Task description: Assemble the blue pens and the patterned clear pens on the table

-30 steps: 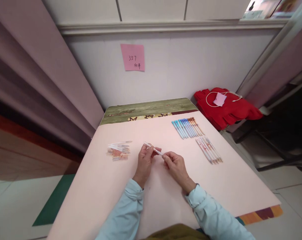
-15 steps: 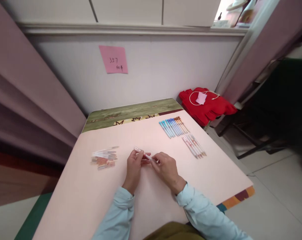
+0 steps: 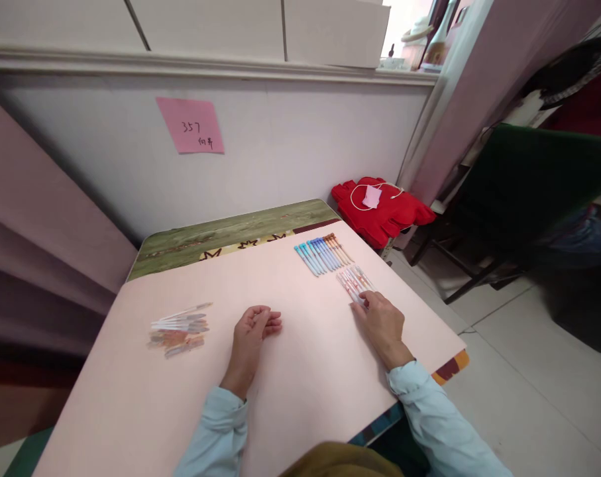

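My right hand (image 3: 382, 324) is at the near end of a row of clear pens (image 3: 352, 281) with reddish marks. Its thumb and fingers close on the leftmost pen, whose lower end they cover. Over the middle of the pale table sheet, my left hand (image 3: 253, 334) holds nothing, its fingers loosely bent and pointing right. To its left lies a loose pile of pen parts (image 3: 178, 329), whitish tubes on top and brownish clear pieces below. Beyond the clear pens is a neat row of pens (image 3: 323, 254), light blue, darker blue and brown from left to right.
A pale pink sheet (image 3: 300, 371) covers most of the table, with a green wood-patterned strip (image 3: 230, 232) at the back. A red cloth bundle (image 3: 380, 215) with a white cord sits past the far right corner. A dark chair (image 3: 533, 199) stands on the right.
My right hand has left my left hand and moved right to the clear pens with the pen they both held. My left hand is now without it. The view has turned slightly right.
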Demonstrator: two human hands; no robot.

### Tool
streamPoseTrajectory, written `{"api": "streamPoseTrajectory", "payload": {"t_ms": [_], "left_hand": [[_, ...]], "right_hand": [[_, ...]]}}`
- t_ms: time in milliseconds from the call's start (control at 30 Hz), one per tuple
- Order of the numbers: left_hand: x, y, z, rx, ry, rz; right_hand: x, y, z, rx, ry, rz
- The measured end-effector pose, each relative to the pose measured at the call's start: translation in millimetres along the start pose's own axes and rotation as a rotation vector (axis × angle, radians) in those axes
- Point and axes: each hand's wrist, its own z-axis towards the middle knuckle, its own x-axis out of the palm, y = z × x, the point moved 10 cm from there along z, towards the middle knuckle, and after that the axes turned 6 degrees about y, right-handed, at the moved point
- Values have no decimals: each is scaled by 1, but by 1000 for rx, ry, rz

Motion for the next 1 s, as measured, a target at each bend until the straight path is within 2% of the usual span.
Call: {"api": "streamPoseTrajectory", "payload": {"t_ms": [200,367,433,467,533,600,667,767,833,900,1000], "left_hand": [[1,-2,-1,48,6,-12],[-1,-4,-19,97,-94,11],[-12,-7,-31,111,-102,74],[-24,-11,-38,130,-128,121],[-62,-28,-57,210,-257,253],[-110,-50,-80,305,-441,410],[-153,-66,-102,348,-624,560],[-190,-79,-120,398,-779,763],[-195,-77,-120,423,-775,841],[-188,-72,-113,433,-699,930],[-175,-63,-102,415,-586,1071]], "right_hand": [[3,10,2,-56,-74,-49],[-6,12,-7,-106,-109,-42],[-14,15,-12,-139,-133,23],[-18,18,-13,-156,-148,71],[-25,33,-14,-208,-165,158],[-25,63,-14,-307,-126,259],[-14,106,-15,-428,-21,373],[18,181,-21,-580,196,521],[40,233,-28,-665,313,600],[61,277,-35,-702,391,649],[90,328,-45,-734,457,607]]}}
